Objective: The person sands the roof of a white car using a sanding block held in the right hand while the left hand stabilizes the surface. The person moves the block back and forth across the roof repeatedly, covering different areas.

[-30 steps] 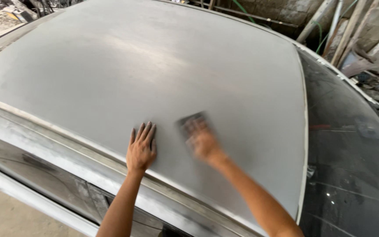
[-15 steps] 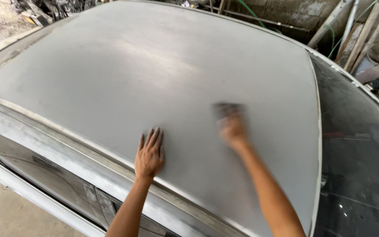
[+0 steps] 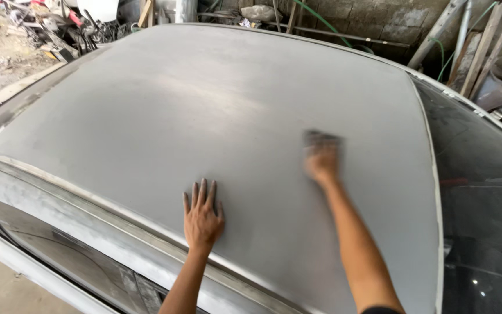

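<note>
A dull grey, sanded car roof [image 3: 204, 116] fills most of the head view. My left hand [image 3: 203, 215] lies flat on it near the side edge, fingers spread, holding nothing. Further out on the roof, my right hand [image 3: 322, 163] is blurred by motion and presses a dark sanding pad [image 3: 321, 138] against the surface; the pad sticks out beyond my fingertips.
The dark windscreen [image 3: 483, 192] slopes down at the right. A side window and roof rail [image 3: 71, 232] run along the lower left. Scrap and junk [image 3: 59, 29] lie at the far left; planks and pipes [image 3: 472, 46] lean against a block wall at the back right.
My right hand has slid the pad away from me and to the right across the roof. My left hand stays planted flat near the roof edge.
</note>
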